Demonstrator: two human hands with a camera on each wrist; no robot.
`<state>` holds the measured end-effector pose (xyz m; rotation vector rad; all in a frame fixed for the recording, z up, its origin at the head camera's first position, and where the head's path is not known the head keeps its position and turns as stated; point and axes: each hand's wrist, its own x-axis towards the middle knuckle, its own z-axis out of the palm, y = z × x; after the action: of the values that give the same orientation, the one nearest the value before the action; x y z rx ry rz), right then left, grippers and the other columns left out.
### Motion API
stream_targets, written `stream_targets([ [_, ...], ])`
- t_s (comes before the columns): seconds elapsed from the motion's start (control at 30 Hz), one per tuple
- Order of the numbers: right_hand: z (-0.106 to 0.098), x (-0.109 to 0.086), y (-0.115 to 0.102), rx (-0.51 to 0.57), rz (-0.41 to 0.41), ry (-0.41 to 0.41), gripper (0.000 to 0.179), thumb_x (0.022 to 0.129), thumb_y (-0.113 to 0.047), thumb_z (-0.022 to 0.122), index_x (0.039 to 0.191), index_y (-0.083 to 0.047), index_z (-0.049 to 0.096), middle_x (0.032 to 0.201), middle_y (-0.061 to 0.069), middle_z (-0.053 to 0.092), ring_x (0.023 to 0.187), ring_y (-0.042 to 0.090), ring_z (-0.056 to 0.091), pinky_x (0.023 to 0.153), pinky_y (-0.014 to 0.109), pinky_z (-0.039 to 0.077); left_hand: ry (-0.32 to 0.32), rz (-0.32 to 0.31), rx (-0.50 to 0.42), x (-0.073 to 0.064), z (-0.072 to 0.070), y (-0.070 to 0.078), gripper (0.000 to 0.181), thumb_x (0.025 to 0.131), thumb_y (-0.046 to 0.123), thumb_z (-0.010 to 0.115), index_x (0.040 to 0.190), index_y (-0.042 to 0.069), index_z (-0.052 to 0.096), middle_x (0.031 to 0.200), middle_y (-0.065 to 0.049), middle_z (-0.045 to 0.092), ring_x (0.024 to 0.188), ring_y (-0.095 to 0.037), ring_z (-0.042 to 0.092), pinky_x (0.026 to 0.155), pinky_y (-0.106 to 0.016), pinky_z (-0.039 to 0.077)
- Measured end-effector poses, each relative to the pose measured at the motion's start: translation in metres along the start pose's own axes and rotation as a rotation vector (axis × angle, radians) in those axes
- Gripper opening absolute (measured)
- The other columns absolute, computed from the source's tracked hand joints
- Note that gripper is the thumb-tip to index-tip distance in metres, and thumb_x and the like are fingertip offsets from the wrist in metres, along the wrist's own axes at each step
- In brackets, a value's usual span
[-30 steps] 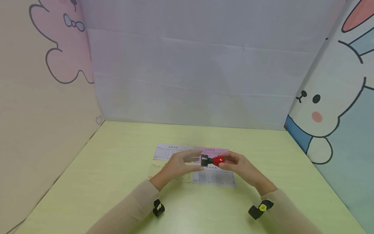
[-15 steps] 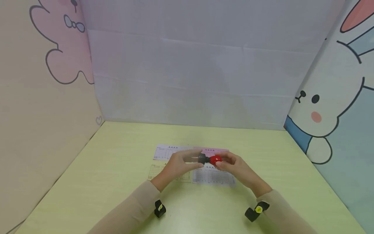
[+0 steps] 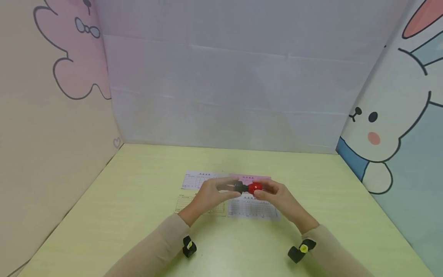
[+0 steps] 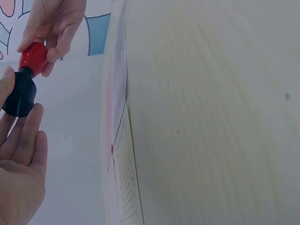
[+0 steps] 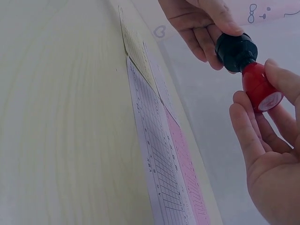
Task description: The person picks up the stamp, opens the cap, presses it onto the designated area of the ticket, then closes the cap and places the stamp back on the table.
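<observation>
A stamp with a glossy red handle [image 3: 255, 187] and a round black end [image 3: 238, 186] is held sideways above the papers. My right hand [image 3: 278, 195] pinches the red handle between thumb and fingers. From the other side, my left hand [image 3: 212, 193] has its thumb and fingertips on the black end [image 4: 19, 96]. In the right wrist view a pale round disc shows on the tip of the red handle [image 5: 255, 84]. The face of the black end is hidden by the left fingers.
Printed forms lie in two rows under the hands: white [image 3: 192, 180] and pink [image 3: 257, 178] behind, yellow [image 3: 183, 202] and white [image 3: 254, 209] in front. The pale table [image 3: 138, 177] meets a white back wall [image 3: 221, 96]. Cartoon-printed side walls stand left and right.
My right hand has moved left with the stamp, bringing the black end in between the left thumb and fingers. The left hand has stayed nearly in place.
</observation>
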<state>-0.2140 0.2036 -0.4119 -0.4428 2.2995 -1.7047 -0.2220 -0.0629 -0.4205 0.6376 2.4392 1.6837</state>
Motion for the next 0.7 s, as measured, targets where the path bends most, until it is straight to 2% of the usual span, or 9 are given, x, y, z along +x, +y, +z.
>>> stream_targets([
  [0.2, -0.002, 0.000, -0.001, -0.023, 0.003, -0.004, 0.051, 0.096, -0.030, 0.070, 0.139, -0.007, 0.057, 0.124, 0.011, 0.066, 0.112, 0.032, 0.063, 0.099, 0.043, 0.049, -0.010, 0.003, 0.006, -0.001, -0.001, 0.001, 0.051, 0.085, 0.050, 0.078, 0.133, 0.039, 0.064, 0.125, 0.016, 0.067, 0.106, -0.007, 0.066, 0.091, -0.044, 0.054],
  [0.43, -0.003, 0.000, -0.001, -0.016, -0.012, -0.031, 0.049, 0.096, -0.030, 0.070, 0.138, -0.007, 0.059, 0.124, 0.011, 0.067, 0.113, 0.037, 0.062, 0.101, 0.050, 0.048, -0.021, 0.006, 0.013, -0.001, -0.002, 0.002, 0.053, 0.085, 0.049, 0.079, 0.134, 0.035, 0.065, 0.122, 0.015, 0.068, 0.106, -0.007, 0.067, 0.090, -0.042, 0.055],
  [0.7, -0.011, -0.001, 0.001, -0.028, -0.031, -0.048, 0.051, 0.098, -0.027, 0.068, 0.142, -0.004, 0.054, 0.125, 0.012, 0.067, 0.114, 0.041, 0.062, 0.097, 0.037, 0.050, -0.041, -0.010, -0.004, -0.004, -0.003, 0.004, 0.057, 0.085, 0.046, 0.079, 0.137, 0.028, 0.064, 0.120, 0.013, 0.069, 0.109, -0.010, 0.066, 0.092, -0.046, 0.053],
])
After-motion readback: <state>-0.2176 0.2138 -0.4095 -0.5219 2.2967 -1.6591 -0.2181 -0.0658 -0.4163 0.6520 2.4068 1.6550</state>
